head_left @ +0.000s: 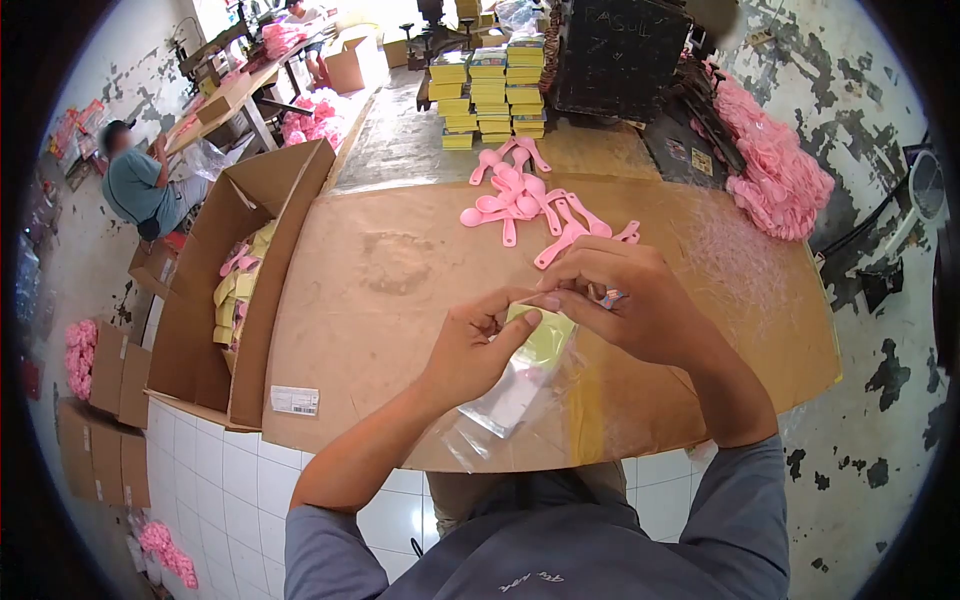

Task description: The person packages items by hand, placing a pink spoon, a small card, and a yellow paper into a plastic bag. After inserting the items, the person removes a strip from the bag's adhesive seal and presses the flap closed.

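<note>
My left hand [476, 342] is closed on a clear plastic bag [548, 352] with a yellow-green card in it, the thumb lying along its upper edge. Something pink shows faintly through the plastic, and a white area fills the lower part. At the bag's top edge, the thumb and fingers of my right hand [622, 298] are pinched together, close to the left fingertips. Just beyond my hands lies a loose pile of pink plastic spoons [512, 190], some close to my right knuckles.
On the left stands an open cardboard box [262, 330] holding yellow packs. Stacks of yellow cards [488, 92] rise at the back beside a black box [620, 60]. Pink spoons in a heap [770, 170] and plastic scraps [745, 255] lie right. A person [145, 180] sits far left.
</note>
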Tool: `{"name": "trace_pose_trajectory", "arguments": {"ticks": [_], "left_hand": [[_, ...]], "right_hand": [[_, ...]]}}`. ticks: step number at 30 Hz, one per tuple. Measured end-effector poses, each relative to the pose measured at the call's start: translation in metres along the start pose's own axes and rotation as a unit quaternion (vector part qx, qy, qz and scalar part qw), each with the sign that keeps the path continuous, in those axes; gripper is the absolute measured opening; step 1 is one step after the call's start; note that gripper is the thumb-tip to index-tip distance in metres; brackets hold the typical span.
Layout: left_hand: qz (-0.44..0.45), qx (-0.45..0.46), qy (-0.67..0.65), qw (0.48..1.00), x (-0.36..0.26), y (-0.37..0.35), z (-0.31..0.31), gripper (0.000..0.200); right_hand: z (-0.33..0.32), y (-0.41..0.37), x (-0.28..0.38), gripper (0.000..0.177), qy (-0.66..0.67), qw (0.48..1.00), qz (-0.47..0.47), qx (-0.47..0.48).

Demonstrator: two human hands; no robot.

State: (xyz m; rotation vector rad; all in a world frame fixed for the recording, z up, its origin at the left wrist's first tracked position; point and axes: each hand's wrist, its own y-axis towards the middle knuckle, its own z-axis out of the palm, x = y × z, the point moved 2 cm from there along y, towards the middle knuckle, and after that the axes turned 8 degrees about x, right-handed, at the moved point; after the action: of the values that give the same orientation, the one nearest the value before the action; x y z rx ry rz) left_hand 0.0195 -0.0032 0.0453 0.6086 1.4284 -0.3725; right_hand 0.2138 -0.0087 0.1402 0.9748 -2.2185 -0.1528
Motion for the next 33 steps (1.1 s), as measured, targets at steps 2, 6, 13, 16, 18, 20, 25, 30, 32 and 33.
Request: {"name": "trace_pose_trajectory", "arguments": {"ticks": [2,6,13,16,18,20,25,30,32,33], "left_hand": [[0.007,0.003,-0.008,1.0,-0.004,0.0,0.001,0.022],[0.015,0.03,-0.083,0.996,-0.012,0.001,0.003,0.024],[0.049,0.031,-0.053,0.997,-0.011,0.002,0.008,0.025],[0.046,0.027,-0.071,0.996,-0.016,0.003,0.009,0.027],[0.061,0.003,-0.076,0.995,-0.018,0.004,0.01,0.028],[0.057,-0.023,-0.001,0.998,-0.006,0.003,0.005,0.028],[0.16,-0.069,0.24,0.955,-0.001,0.001,0.006,0.034],[0.135,-0.052,0.439,0.887,-0.004,-0.002,0.008,0.038],[0.119,-0.035,0.407,0.905,-0.013,-0.001,0.012,0.034],[0.111,-0.027,0.391,0.913,-0.016,-0.001,0.013,0.032]], "right_hand": [[-0.001,0.001,0.001,0.011,-0.002,1.0,0.013,0.001],[0.0,0.0,0.0,0.013,-0.009,1.0,0.001,0.0],[0.0,0.002,0.002,0.015,-0.011,0.999,-0.012,-0.042],[0.005,0.001,-0.001,0.016,-0.032,0.995,-0.021,-0.09],[0.007,0.001,-0.002,0.017,-0.108,0.984,-0.082,-0.118],[0.008,0.0,0.0,0.019,-0.178,0.969,-0.115,-0.124],[0.019,0.001,0.004,0.024,-0.315,0.933,-0.133,-0.11],[0.025,-0.001,-0.001,0.023,-0.403,0.905,-0.119,-0.073],[0.017,0.0,-0.007,0.019,-0.38,0.917,-0.075,-0.098],[0.006,0.003,-0.013,0.015,-0.36,0.922,-0.05,-0.135]]}}
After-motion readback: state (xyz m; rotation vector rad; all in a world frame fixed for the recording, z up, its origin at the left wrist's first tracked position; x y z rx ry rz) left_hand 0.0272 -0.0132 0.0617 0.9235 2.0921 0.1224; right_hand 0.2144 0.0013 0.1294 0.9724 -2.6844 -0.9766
